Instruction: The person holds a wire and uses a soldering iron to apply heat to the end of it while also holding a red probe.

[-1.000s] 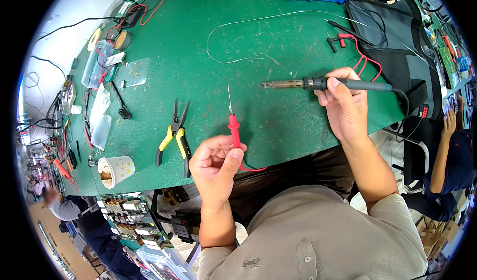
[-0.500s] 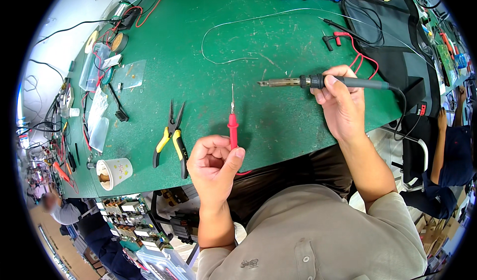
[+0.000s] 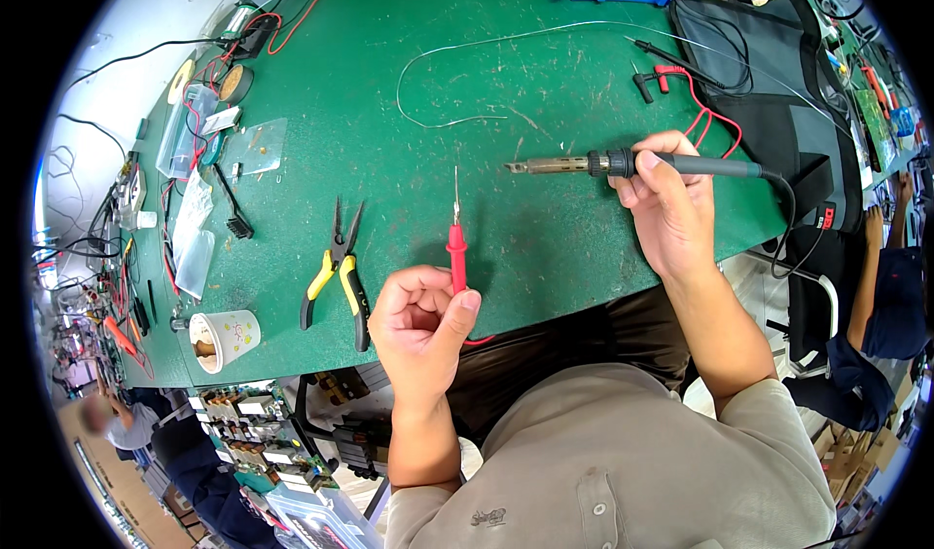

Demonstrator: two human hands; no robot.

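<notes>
Probe (image 3: 457, 245) shifted nearer soldering iron (image 3: 608, 163), gap open, bench edge (image 3: 569, 312) close

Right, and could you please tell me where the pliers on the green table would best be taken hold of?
Probably around both yellow-and-black handles, coming from the near edge of the green table: the pliers lie open, handles spread toward that edge, slim nose pointing away. Approaching slightly from the left should avoid the red probe, held to their right.
</notes>
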